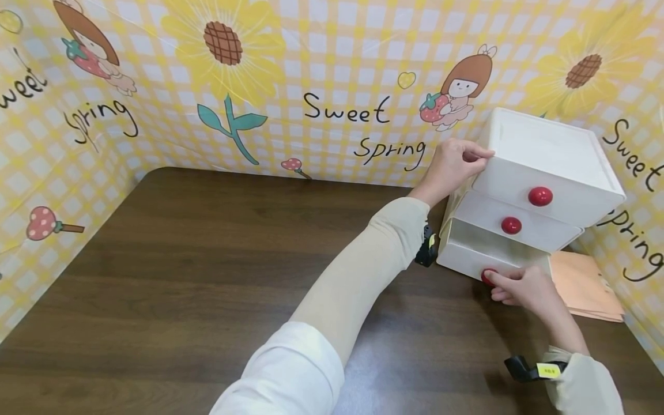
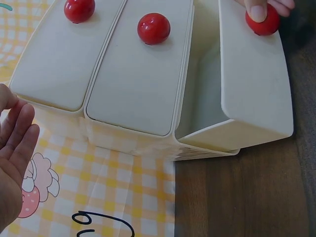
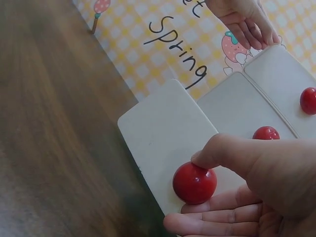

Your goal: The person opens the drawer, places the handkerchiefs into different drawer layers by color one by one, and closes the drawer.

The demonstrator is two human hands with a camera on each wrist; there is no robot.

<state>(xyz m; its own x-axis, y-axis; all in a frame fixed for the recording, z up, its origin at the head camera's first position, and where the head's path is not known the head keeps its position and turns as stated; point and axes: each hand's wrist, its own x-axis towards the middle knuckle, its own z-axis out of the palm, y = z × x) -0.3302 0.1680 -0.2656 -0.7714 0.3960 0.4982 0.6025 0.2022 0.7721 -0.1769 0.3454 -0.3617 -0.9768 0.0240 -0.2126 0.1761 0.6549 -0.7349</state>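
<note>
A white three-drawer cabinet (image 1: 550, 144) stands at the right, each drawer front bearing a round red knob. The bottom drawer (image 1: 461, 257) is pulled partly out, and the part of its inside that shows is bare. My right hand (image 1: 531, 294) pinches that drawer's red knob (image 3: 194, 182), thumb on one side and fingers on the other. Up at the cabinet's top left front corner, my left hand (image 1: 453, 164) holds the edge with thumb and fingertips. The upper red knob (image 1: 540, 196) and middle red knob (image 1: 511, 225) sit on closed drawers.
Folded orange-pink cloth or paper (image 1: 588, 285) lies right of the cabinet, partly hidden behind it. The dark wooden table (image 1: 181, 288) extends to the left. A yellow checked sheet (image 1: 332, 69) with flowers and lettering walls in the back and sides.
</note>
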